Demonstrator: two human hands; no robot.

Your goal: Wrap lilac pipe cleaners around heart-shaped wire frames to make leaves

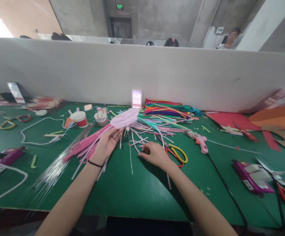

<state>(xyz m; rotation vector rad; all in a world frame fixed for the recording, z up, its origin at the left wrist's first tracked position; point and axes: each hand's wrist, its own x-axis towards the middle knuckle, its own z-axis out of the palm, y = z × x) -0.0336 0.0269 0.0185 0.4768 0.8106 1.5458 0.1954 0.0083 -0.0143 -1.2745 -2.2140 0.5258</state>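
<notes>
My left hand (106,144) rests palm up on a bundle of pink pipe cleaners (83,147), fingers loosely spread toward a pale pink fuzzy oval piece (124,118). My right hand (154,154) lies on the green table (122,186), fingertips pinching at short pale pink cut strips (137,141). Red and yellow handled scissors (178,154) lie just right of that hand. A heap of many-coloured pipe cleaners (167,113) sits behind.
A pink glue gun (200,141) with a black cord lies to the right, purple boxes (252,175) at both sides. Thin wires (56,167), a red-white cup (80,118), a small bowl (101,118) and a phone (136,98) against the grey partition. Red and orange sheets (233,120) far right.
</notes>
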